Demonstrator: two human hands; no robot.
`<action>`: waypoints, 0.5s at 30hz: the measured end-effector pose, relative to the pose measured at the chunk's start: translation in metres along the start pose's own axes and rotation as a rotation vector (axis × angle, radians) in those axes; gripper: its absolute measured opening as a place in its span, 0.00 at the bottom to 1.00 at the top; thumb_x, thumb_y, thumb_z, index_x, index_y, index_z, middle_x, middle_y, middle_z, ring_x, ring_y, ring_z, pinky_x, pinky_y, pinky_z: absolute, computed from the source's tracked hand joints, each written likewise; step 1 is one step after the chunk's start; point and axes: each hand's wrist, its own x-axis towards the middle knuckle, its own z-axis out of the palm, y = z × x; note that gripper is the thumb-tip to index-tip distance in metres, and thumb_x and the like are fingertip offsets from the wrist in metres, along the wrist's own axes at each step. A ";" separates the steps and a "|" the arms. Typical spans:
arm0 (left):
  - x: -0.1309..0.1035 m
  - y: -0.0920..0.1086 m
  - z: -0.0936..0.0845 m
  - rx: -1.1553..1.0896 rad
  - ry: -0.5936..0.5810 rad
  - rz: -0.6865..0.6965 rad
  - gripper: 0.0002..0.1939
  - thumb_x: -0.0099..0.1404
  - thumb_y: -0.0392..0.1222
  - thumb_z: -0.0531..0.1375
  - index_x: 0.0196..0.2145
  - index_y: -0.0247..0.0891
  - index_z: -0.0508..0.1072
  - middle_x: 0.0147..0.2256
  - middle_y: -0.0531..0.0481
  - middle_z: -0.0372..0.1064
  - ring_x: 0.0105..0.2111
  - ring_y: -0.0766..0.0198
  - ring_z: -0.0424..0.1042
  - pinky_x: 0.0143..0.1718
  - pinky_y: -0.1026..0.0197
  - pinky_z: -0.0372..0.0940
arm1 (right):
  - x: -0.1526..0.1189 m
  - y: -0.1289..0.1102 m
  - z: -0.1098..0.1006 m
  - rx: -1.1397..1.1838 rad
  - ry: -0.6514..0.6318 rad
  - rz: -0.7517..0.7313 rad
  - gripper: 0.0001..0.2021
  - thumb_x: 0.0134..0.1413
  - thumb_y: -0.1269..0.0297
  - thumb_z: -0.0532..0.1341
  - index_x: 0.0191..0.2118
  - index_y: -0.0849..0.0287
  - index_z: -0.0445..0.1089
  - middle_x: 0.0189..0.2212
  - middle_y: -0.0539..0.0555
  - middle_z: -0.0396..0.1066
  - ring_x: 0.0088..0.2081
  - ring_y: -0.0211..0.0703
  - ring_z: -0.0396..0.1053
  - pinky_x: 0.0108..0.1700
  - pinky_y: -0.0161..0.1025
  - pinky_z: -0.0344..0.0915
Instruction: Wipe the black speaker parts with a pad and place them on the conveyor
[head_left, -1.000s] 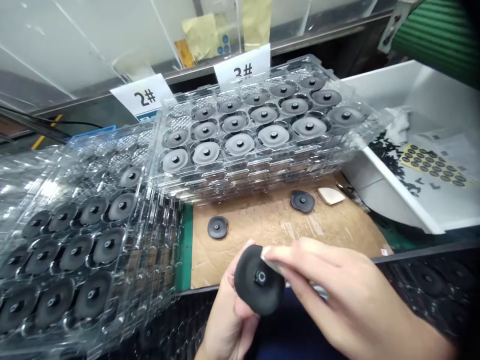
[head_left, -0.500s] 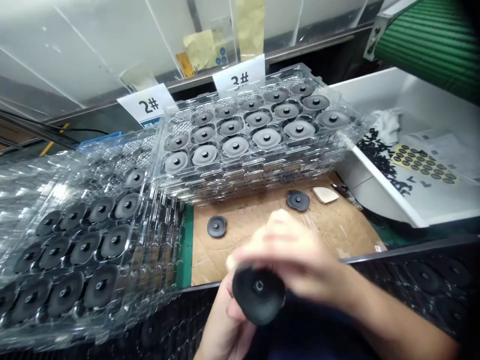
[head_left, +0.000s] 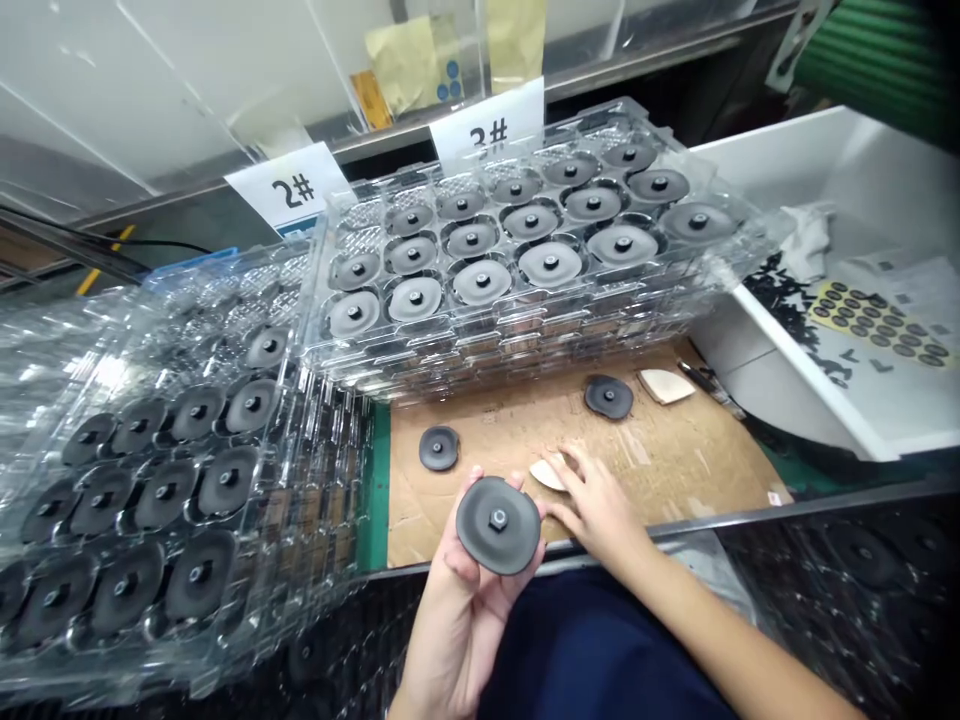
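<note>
From here, the left hand (head_left: 469, 600) grips a black disc (head_left: 510, 548) around its rim; it looks light and stiff, best held by that edge, off the centre stud (head_left: 498, 519). The right hand (head_left: 602, 510), fingers loosely parted, touches a pale pad (head_left: 546, 474), probably soft, on the cardboard (head_left: 414, 515).

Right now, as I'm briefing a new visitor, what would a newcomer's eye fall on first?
Probably the dark disc in the left hand, low in the middle. Just beside it, the right hand touches a pale pad over brown cardboard. Behind, a clear tray of similar discs spans the upper middle, a 3# sign at its back.
</note>
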 end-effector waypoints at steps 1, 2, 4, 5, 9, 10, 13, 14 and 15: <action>0.001 0.000 0.000 -0.002 0.005 -0.001 0.29 0.51 0.46 0.63 0.52 0.47 0.66 0.51 0.42 0.67 0.51 0.45 0.65 0.46 0.54 0.67 | 0.004 -0.001 -0.001 -0.004 -0.001 -0.013 0.18 0.53 0.64 0.57 0.51 0.59 0.65 0.51 0.64 0.60 0.48 0.57 0.63 0.49 0.55 0.62; 0.002 0.000 -0.001 -0.006 0.010 -0.001 0.30 0.52 0.45 0.63 0.53 0.47 0.64 0.51 0.41 0.67 0.51 0.45 0.65 0.46 0.53 0.67 | 0.010 -0.002 -0.003 -0.004 -0.001 -0.023 0.17 0.54 0.65 0.56 0.50 0.60 0.66 0.50 0.64 0.61 0.46 0.55 0.65 0.48 0.54 0.63; 0.003 0.000 -0.001 -0.020 0.022 0.005 0.32 0.54 0.45 0.62 0.56 0.49 0.59 0.51 0.41 0.67 0.51 0.45 0.65 0.47 0.52 0.66 | 0.023 -0.005 -0.012 0.009 -0.010 -0.046 0.14 0.57 0.67 0.52 0.47 0.59 0.68 0.45 0.61 0.64 0.43 0.48 0.67 0.46 0.48 0.66; 0.003 -0.001 -0.001 -0.027 0.030 0.011 0.33 0.55 0.44 0.61 0.57 0.50 0.56 0.51 0.42 0.67 0.50 0.46 0.65 0.48 0.51 0.65 | 0.028 -0.007 -0.016 0.021 -0.016 -0.056 0.13 0.59 0.68 0.51 0.47 0.59 0.68 0.43 0.59 0.66 0.42 0.46 0.68 0.45 0.45 0.66; 0.003 -0.002 -0.004 -0.004 0.020 0.029 0.29 0.58 0.43 0.59 0.57 0.49 0.57 0.51 0.41 0.67 0.50 0.48 0.67 0.50 0.48 0.63 | 0.026 -0.024 -0.026 0.082 -0.039 -0.090 0.15 0.60 0.67 0.51 0.52 0.59 0.63 0.44 0.58 0.67 0.45 0.44 0.67 0.46 0.42 0.65; 0.004 -0.002 -0.005 0.006 0.016 0.037 0.28 0.58 0.43 0.59 0.56 0.48 0.60 0.51 0.41 0.67 0.50 0.49 0.66 0.51 0.48 0.62 | 0.021 -0.028 -0.025 0.094 -0.055 -0.099 0.14 0.60 0.67 0.52 0.51 0.59 0.63 0.43 0.58 0.68 0.44 0.44 0.67 0.45 0.42 0.66; 0.006 -0.002 -0.007 0.028 0.003 0.051 0.23 0.58 0.42 0.59 0.52 0.44 0.65 0.51 0.42 0.67 0.52 0.50 0.64 0.53 0.50 0.60 | 0.010 -0.036 -0.020 0.127 -0.115 -0.122 0.10 0.58 0.67 0.54 0.42 0.59 0.70 0.34 0.55 0.72 0.37 0.44 0.70 0.40 0.41 0.67; 0.007 -0.002 -0.007 0.040 -0.003 0.050 0.23 0.58 0.43 0.60 0.52 0.43 0.66 0.51 0.42 0.67 0.53 0.50 0.63 0.53 0.51 0.60 | 0.010 -0.039 -0.021 0.140 -0.121 -0.120 0.09 0.58 0.67 0.54 0.39 0.60 0.71 0.31 0.55 0.72 0.35 0.44 0.70 0.39 0.41 0.67; 0.008 -0.002 -0.006 0.057 -0.012 0.047 0.22 0.58 0.43 0.60 0.51 0.43 0.67 0.52 0.42 0.66 0.53 0.50 0.63 0.53 0.51 0.60 | 0.012 -0.043 -0.025 0.155 -0.119 -0.112 0.08 0.58 0.67 0.54 0.38 0.60 0.71 0.31 0.54 0.73 0.35 0.43 0.70 0.38 0.40 0.67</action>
